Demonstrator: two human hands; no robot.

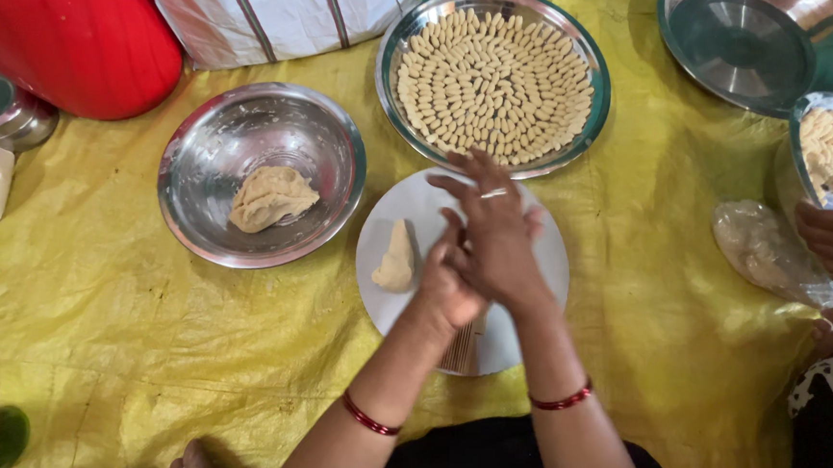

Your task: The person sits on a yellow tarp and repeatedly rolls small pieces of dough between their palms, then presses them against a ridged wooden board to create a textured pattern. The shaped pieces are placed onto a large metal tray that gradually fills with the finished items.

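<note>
Left hand (447, 284) and right hand (498, 239) pressed together over white plate (540, 261), fingers closed, rolling hidden dough bit, seemingly; dough lump (396, 260) beside; next likely careful placing onto filled tray (493, 80).

Both forearms are bare, no sleeves. A thin red bangle is worn on each wrist. A ring is seen on the right hand (499, 229); the left hand (447, 284) is ringless where visible. Dark black clothing is worn below.
</note>
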